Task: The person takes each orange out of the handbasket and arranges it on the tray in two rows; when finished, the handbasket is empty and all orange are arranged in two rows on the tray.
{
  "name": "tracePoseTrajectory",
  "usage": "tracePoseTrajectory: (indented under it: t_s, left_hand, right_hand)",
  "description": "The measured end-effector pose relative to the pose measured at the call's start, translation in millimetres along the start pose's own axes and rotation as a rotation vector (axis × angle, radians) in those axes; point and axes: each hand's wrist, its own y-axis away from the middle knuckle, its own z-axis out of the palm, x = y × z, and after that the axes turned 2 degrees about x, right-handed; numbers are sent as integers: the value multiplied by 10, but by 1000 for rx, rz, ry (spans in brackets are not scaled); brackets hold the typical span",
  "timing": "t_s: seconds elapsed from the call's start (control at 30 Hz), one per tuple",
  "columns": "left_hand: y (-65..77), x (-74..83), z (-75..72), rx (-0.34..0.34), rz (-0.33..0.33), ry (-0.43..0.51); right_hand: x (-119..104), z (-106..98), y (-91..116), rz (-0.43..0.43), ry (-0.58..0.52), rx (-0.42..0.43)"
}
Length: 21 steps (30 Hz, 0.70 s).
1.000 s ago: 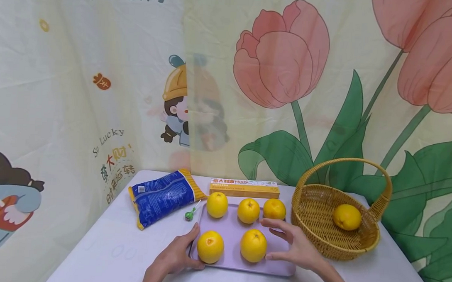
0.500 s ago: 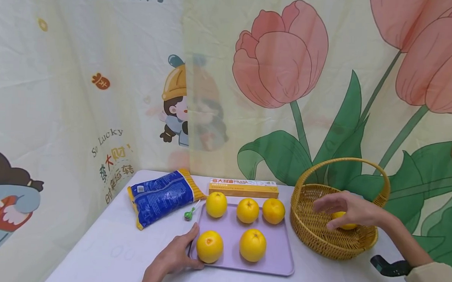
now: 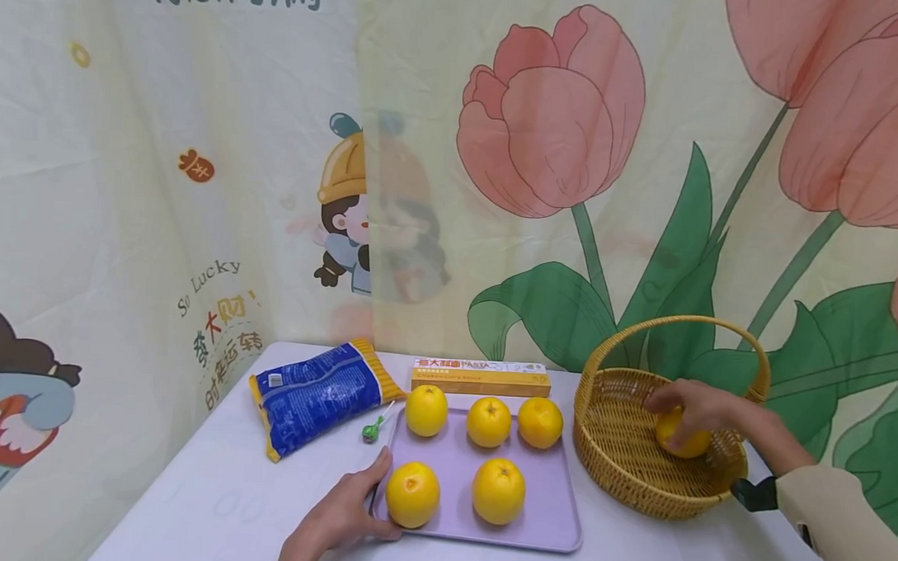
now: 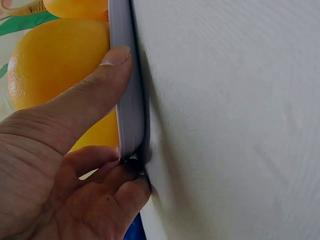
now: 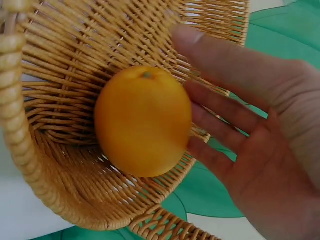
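My left hand [image 3: 343, 508] grips the near left corner of a lilac tray [image 3: 456, 471]. In the left wrist view its thumb lies on the tray's rim, with fingers bent at the corner. Several oranges, such as the near right one [image 3: 498, 491], stand on the tray. Over at the right, my right hand [image 3: 703, 407] reaches into a wicker basket [image 3: 620, 476], around a single orange [image 5: 144, 122]. From the right wrist, the fingers extend beside and behind that orange, while the thumb is held apart from it.
A blue and yellow bag [image 3: 322, 400] lies at the back left, beside a green lollipop [image 3: 371, 433]. Behind the tray stands a pasta box [image 3: 481, 378]. The basket's tall handle [image 3: 670, 320] arches over it. A printed curtain [image 3: 419, 81] hangs behind the table.
My right hand has moved from the near right orange on the tray over to the basket, then lowered around the orange there. My left hand has stayed at the tray's corner.
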Motion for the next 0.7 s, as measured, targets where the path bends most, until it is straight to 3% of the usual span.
tracePoseTrajectory:
  t_s: [0.17,0.33,0.7]
  left_hand:
    - [-2,-8,3,-3,-1,5]
    - [-5,0,5,-13,1,9]
    - [-2,-10,-11,-16,18,9]
  right_hand:
    - [115,106,-58,55,117,81]
    - [220,140,-122,-23,149,133]
    - [298,269,-329,-191,-206,101]
